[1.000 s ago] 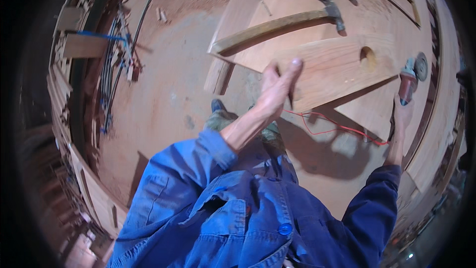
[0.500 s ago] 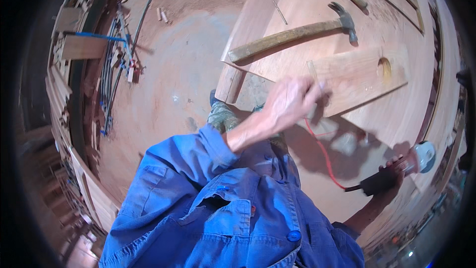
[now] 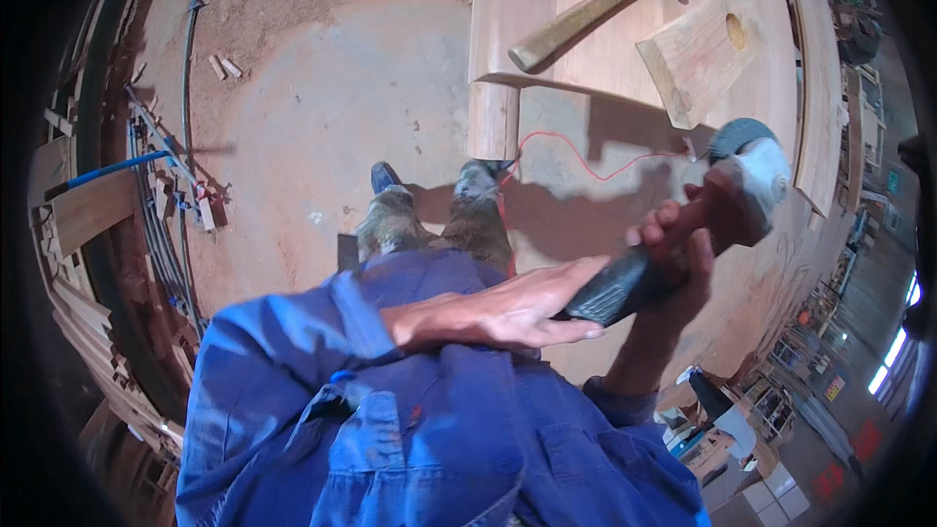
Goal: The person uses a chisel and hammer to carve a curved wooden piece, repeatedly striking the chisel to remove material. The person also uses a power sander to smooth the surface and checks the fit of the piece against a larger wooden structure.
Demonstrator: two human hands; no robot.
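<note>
Gripping grinder (image 3: 720, 203) w/ R hand (image 3: 691, 278), L hand (image 3: 522, 304) at rear, grip unclear; pocket (image 3: 376, 434) gaping.

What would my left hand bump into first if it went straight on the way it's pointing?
Most likely the black rear grip of the angle grinder in your right hand; your left hand is at its end, though whether they touch is unclear.

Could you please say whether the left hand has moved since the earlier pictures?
Yes: judged against the hammer, the left hand has moved farther away, toward the person's body, and is now at the rear of the angle grinder.
</note>
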